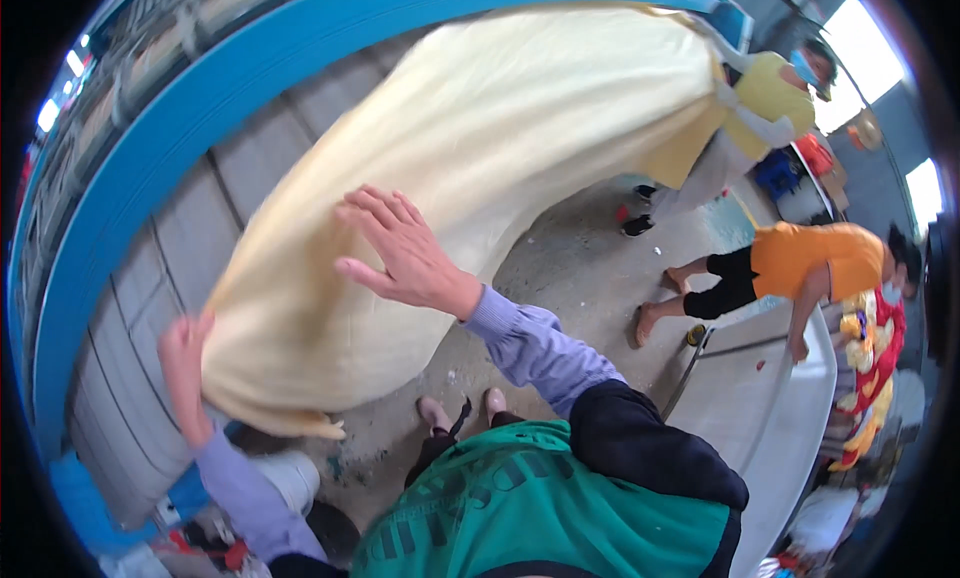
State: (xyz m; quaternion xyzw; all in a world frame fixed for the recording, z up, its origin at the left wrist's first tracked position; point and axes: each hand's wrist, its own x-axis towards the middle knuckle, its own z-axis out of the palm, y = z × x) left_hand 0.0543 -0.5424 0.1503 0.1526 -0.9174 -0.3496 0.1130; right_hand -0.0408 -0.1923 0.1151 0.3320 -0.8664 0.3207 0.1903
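A long cream cloth stretches across the slatted bed of a large blue machine and hangs down over its near side. My left hand is closed on the cloth's left edge, its fingers slightly blurred. Over the middle of the near part is my right hand, open with fingers and thumb spread and palm toward the cloth. It casts a shadow there, and whether it touches the fabric I cannot tell. At the far end a person in a yellow top has both arms at the cloth.
The machine's blue frame curves round the grey slats. A person in an orange top bends over a pale table on the right. A white bucket stands at lower left. Grey floor lies between machine and table.
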